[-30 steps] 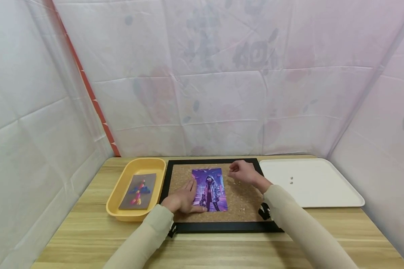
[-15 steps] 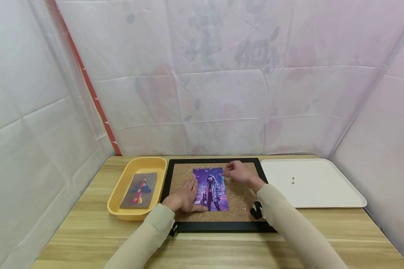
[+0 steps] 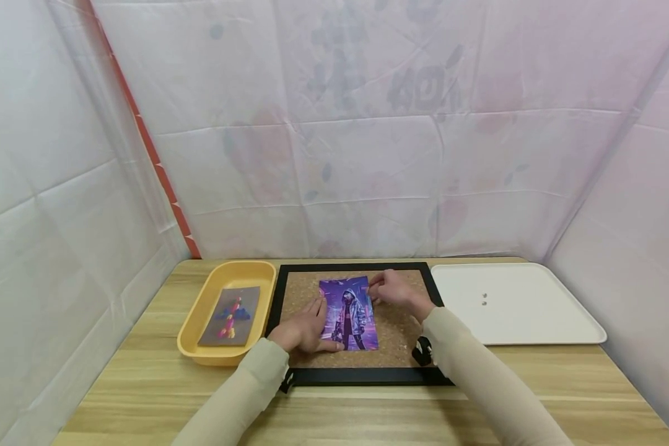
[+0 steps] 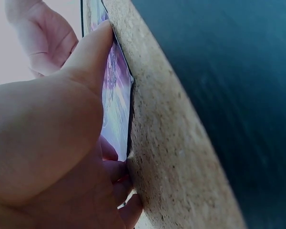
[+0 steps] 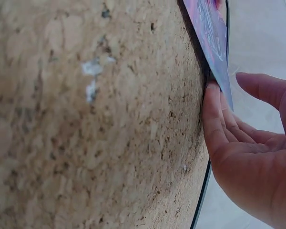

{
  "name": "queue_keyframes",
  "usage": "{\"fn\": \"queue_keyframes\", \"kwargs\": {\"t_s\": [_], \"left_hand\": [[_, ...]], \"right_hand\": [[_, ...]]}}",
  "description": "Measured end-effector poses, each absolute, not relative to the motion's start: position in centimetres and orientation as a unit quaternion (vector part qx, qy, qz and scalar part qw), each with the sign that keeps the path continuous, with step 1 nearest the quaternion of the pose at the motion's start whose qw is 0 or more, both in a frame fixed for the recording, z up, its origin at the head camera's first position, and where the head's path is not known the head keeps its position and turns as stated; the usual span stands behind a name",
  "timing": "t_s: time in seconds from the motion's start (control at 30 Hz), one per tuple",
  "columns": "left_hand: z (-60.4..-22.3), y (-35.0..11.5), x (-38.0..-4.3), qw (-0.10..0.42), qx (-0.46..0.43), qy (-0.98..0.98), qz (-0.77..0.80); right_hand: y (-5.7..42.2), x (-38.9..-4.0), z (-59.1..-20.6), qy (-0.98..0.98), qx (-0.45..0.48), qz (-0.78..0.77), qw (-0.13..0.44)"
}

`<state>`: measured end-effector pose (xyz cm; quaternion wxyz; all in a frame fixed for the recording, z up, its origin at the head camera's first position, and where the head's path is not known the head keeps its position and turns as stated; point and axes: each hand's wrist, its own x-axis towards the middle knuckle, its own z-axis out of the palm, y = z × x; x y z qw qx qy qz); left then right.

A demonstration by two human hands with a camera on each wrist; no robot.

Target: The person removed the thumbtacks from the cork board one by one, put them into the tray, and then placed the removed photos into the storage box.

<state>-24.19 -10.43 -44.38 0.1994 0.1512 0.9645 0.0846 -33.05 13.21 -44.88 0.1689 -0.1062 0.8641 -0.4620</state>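
Observation:
A purple picture card (image 3: 354,313) with a hooded figure lies on a black-framed corkboard (image 3: 398,337). My left hand (image 3: 303,325) rests on the card's left side, its thumb across the lower left corner and its fingers along the left edge. At the card's upper right edge is my right hand (image 3: 394,288). In the right wrist view, the fingers of the right hand (image 5: 257,148) reach under the card's raised corner (image 5: 221,78), while the thumb (image 5: 260,86) stands apart from it. Whether a fingertip behind the card holds anything small is hidden.
On the left stands a yellow tray (image 3: 186,334) holding another picture card (image 3: 231,316) with a colourful figure. A white tray (image 3: 541,310) at the right bears small metallic bits (image 3: 484,300). White sheeting (image 3: 362,155) hangs behind the wooden table (image 3: 357,412).
My right hand has moved left from the bare cork to the card's upper right edge, and that corner now lifts slightly. The left hand stays on the card.

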Motion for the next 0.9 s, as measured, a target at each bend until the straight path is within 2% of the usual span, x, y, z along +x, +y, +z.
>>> {"fn": "queue_keyframes", "kwargs": {"t_s": [0.23, 0.53, 0.9], "left_hand": [[-44.2, -10.5, -24.2, 0.197, 0.160, 0.962, 0.103], [-43.9, -10.4, -24.1, 0.200, 0.158, 0.962, 0.099], [-44.0, -10.4, -24.3, 0.202, 0.160, 0.962, 0.092]], "right_hand": [[13.2, -32.7, -44.8, 0.862, -0.108, -0.463, 0.179], [13.3, -32.2, -44.8, 0.856, -0.117, -0.454, 0.219], [13.2, -31.9, -45.4, 0.852, -0.106, -0.464, 0.217]]}}
